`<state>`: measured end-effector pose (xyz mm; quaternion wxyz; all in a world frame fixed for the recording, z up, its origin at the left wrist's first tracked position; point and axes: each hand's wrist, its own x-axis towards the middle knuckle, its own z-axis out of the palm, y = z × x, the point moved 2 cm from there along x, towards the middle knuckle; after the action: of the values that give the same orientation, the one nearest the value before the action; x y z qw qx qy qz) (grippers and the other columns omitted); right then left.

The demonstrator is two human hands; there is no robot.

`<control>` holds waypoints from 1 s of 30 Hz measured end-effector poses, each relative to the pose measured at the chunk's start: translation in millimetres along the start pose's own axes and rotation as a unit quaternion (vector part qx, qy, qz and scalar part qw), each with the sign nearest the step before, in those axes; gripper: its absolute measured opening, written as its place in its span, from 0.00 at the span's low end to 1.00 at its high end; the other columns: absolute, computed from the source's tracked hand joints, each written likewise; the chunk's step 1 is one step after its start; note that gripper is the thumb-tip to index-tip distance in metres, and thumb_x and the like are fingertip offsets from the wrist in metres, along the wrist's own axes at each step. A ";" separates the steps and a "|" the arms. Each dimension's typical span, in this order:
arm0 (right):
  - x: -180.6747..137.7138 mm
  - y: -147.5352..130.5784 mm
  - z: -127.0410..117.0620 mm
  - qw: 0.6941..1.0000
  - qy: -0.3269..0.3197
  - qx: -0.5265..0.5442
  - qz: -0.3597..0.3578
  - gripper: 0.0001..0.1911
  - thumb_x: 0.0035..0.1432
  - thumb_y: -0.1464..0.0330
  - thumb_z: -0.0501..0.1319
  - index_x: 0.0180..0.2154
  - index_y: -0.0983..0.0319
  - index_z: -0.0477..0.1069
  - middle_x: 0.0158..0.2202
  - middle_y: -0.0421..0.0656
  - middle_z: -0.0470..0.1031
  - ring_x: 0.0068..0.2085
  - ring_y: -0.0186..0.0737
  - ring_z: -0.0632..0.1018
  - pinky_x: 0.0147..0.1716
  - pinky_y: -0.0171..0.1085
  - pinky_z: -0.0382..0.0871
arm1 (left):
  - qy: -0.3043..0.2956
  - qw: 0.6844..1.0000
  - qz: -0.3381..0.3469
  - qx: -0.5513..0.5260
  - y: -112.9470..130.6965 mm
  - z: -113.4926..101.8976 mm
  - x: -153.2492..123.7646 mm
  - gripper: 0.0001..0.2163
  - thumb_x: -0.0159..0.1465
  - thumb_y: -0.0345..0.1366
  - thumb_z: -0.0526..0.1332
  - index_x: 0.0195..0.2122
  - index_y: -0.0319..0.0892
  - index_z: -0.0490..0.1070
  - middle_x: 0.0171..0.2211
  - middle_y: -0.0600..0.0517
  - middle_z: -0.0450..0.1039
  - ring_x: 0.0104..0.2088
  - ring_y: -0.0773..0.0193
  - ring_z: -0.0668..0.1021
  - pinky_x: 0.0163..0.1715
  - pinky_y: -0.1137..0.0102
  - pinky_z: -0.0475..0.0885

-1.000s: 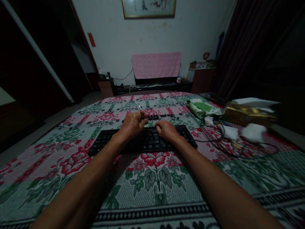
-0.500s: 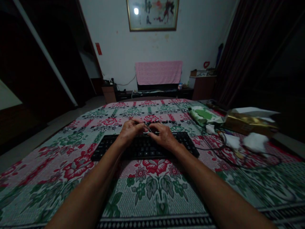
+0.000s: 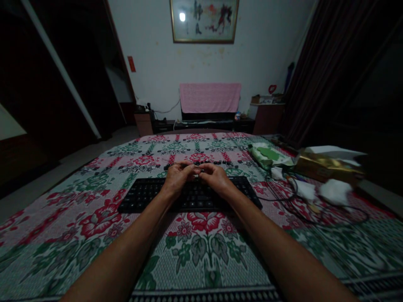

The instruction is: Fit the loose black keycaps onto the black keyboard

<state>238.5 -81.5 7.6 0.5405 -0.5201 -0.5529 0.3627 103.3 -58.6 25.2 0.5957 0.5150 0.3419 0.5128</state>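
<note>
A black keyboard (image 3: 138,197) lies across the patterned tablecloth in front of me. Over its far edge, my left hand (image 3: 179,178) and my right hand (image 3: 215,178) meet, thumbs and fingers pinched close together. A small dark piece seems to be between the fingertips, but it is too hidden to name. Thin wire-like lines (image 3: 171,161) stick out to the left behind my left hand; whether the hand holds them I cannot tell. Just beyond the hands lies a row of several small black pieces (image 3: 218,162), which look like keycaps.
To the right, a black cable (image 3: 292,197) loops near crumpled white tissues (image 3: 335,191). Farther back are a green and white wipes pack (image 3: 270,155) and a gold tissue box (image 3: 329,165). A floral tablecloth (image 3: 103,218) covers the table.
My left hand has shifted slightly right and down, and its fingertips have come together with those of my right hand. Thin lines now show left of my left hand.
</note>
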 end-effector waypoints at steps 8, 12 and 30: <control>0.5 -0.4 -0.9 1.000 0.008 0.022 -0.003 0.16 0.48 0.66 0.60 0.41 0.61 0.71 0.33 0.39 0.76 0.29 0.31 0.74 0.30 0.32 0.69 | 0.026 0.999 0.016 -0.036 -1.2 5.9 -2.2 0.16 0.47 0.39 0.68 0.33 0.40 0.66 0.29 0.51 0.78 0.32 0.65 0.80 0.27 0.77 0.70; 4.2 6.8 1.7 0.998 0.055 -0.002 0.003 0.19 0.46 0.66 0.61 0.42 0.63 0.68 0.27 0.37 0.75 0.26 0.32 0.74 0.28 0.32 0.69 | 0.061 0.995 0.048 -0.058 1.0 5.8 1.3 0.15 0.48 0.39 0.67 0.34 0.40 0.65 0.30 0.51 0.78 0.33 0.64 0.80 0.28 0.76 0.71; 74.7 46.8 -71.2 0.897 0.053 -0.430 0.086 0.12 0.51 0.69 0.59 0.37 0.60 0.78 0.32 0.40 0.79 0.35 0.36 0.78 0.33 0.30 0.67 | 0.098 0.993 0.036 -0.050 5.1 -13.4 9.9 0.12 0.50 0.35 0.66 0.33 0.39 0.66 0.27 0.51 0.76 0.30 0.64 0.80 0.24 0.77 0.70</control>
<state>325.8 -11.5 -10.1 0.2593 -0.7656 -0.5789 0.1068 91.9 -45.8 28.2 0.5653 0.4441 0.3538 0.5984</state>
